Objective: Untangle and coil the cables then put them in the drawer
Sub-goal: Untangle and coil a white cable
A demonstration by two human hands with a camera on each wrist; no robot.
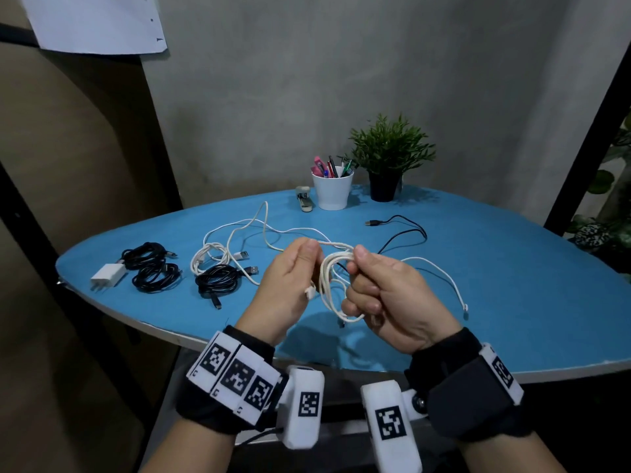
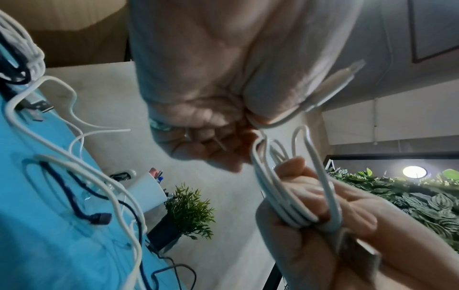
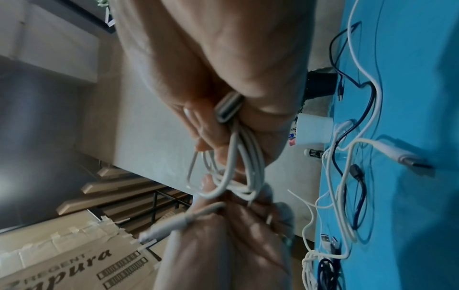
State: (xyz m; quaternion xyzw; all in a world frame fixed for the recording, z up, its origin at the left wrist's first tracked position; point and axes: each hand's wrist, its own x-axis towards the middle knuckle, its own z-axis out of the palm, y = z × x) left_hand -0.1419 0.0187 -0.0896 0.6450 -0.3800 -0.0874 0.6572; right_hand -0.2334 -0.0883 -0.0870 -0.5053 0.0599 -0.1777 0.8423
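White cable (image 1: 333, 285) is mid-coil above the blue table (image 1: 478, 302), right hand (image 1: 386, 291) gripping the loops, left hand (image 1: 290, 281) pinching the strand feeding in, so I'd guess next is winding in the loose tail (image 1: 440, 273).

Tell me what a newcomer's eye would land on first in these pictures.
First, the two hands raised over the near edge of the blue table: the right hand grips a bundle of white cable loops, while the left hand pinches a strand of it. Next, three coiled black cables and a white charger at the table's left.
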